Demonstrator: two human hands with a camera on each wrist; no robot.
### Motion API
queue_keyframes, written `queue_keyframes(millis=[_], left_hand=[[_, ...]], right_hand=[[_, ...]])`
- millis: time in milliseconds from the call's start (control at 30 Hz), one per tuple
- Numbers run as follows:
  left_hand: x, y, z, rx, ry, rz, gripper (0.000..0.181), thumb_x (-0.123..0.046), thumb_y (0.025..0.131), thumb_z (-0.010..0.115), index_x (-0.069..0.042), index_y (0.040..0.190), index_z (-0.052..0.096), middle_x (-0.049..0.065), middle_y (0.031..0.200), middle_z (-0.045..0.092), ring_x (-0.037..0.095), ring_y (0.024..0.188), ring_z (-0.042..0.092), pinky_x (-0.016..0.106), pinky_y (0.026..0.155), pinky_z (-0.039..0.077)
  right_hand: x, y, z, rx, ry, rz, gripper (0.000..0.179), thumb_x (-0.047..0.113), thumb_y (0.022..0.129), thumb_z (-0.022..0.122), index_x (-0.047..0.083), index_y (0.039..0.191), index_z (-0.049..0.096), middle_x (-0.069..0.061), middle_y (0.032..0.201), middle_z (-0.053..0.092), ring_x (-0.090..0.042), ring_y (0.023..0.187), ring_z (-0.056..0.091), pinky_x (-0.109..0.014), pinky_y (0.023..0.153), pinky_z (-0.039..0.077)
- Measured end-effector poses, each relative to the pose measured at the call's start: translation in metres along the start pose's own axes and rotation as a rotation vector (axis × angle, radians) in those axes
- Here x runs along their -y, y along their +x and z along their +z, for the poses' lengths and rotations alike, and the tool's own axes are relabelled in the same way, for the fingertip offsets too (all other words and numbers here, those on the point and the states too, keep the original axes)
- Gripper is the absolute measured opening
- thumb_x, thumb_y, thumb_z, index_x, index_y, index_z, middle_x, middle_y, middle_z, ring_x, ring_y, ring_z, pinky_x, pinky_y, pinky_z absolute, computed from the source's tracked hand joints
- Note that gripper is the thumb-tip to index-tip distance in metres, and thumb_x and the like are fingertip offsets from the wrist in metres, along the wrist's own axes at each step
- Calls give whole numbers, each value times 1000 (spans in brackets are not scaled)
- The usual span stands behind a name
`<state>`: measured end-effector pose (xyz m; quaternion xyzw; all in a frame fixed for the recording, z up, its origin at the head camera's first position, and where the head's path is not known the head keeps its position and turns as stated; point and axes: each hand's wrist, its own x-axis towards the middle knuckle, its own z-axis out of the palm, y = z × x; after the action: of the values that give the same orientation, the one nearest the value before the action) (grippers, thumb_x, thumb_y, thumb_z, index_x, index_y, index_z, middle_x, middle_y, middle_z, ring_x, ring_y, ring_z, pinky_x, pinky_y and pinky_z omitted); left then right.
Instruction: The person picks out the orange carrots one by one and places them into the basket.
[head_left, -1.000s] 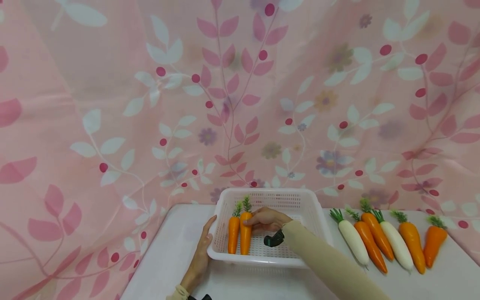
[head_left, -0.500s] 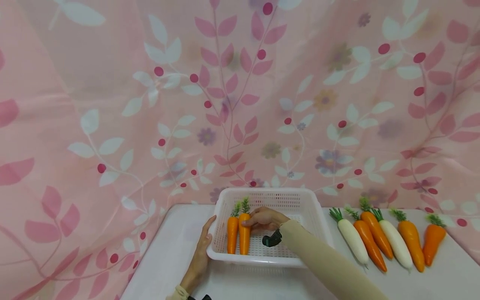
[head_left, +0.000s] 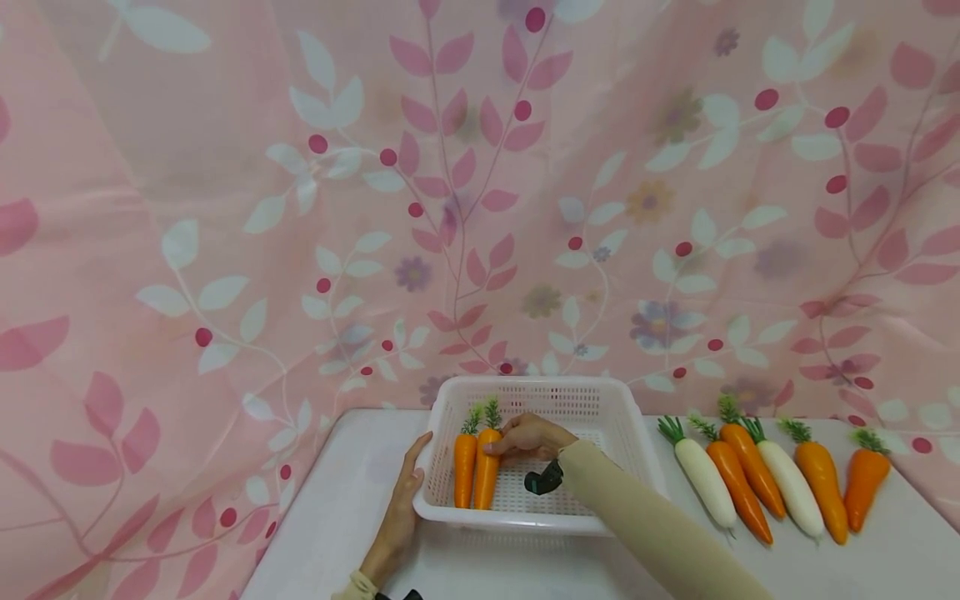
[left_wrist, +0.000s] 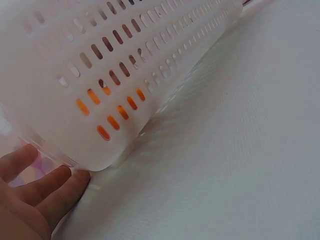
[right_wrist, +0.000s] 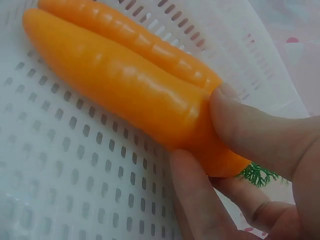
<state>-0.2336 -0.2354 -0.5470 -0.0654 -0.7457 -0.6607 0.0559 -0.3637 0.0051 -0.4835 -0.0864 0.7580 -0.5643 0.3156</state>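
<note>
The right hand (head_left: 531,437) is pinching the inner carrot (head_left: 487,477), its tip now swinging nearer the neighbouring carrot (head_left: 464,467) in the basket (head_left: 525,523), seemingly aligning them, while the outstretched left hand (head_left: 403,504) is touching the side.

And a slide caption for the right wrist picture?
Right hand pinching one carrot beside a second carrot in a perforated white basket.

The right sleeve (head_left: 652,529) bars the near right of the basket (head_left: 517,523), leaving free room at its far right corner
</note>
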Motion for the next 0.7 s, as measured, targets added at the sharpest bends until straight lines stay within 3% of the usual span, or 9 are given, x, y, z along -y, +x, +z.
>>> queue_keyframes(millis=[267, 433, 700], left_hand=[[0, 0, -1, 7, -1, 3, 55, -44, 112, 28, -37, 167, 26, 11, 176, 19, 44, 151, 33, 74, 119, 32], [2, 0, -2, 10, -5, -9, 56, -45, 111, 27, -37, 166, 26, 11, 176, 20, 44, 150, 33, 74, 119, 32], [1, 1, -4, 57, -67, -18, 56, -43, 112, 26, -36, 167, 23, 10, 177, 14, 44, 151, 30, 65, 116, 40]], right_hand=[[-3, 1, -1, -18, -87, -1, 29, 22, 88, 88, -1, 102, 80, -8, 98, 79, -19, 88, 76, -34, 83, 65], [-3, 1, 0, -64, -123, 14, 30, 27, 86, 90, 1, 96, 80, -8, 95, 79, -19, 84, 75, -33, 81, 65], [0, -4, 4, -146, -244, 28, 36, 34, 83, 92, 3, 100, 82, -6, 93, 77, -21, 86, 71, -39, 94, 61]])
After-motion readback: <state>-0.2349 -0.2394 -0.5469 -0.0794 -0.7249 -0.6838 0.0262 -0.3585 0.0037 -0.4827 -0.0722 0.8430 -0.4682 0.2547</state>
